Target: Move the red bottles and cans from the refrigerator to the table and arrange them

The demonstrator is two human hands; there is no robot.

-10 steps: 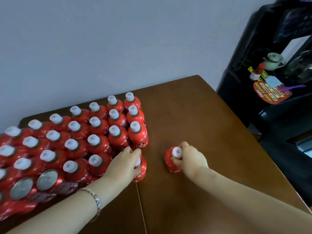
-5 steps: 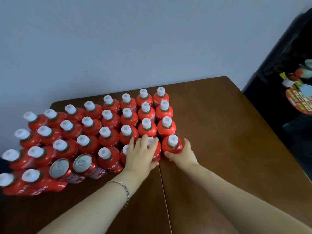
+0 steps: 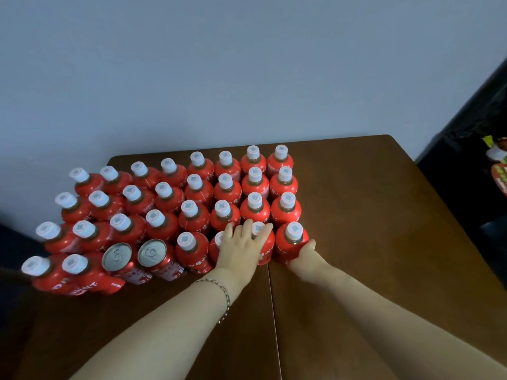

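The left hand covers most of one front-row bottle. Fingers of the right hand lie out of sight behind the end bottle. Clutter at the right edge is cropped and blurred.

The red bottles wear smooth, glossy plastic wraps and matt white plastic caps. The two cans have dull silver metal tops and shiny red sides. The table looks like dark brown wood, smooth with a soft sheen. The wall is matt.
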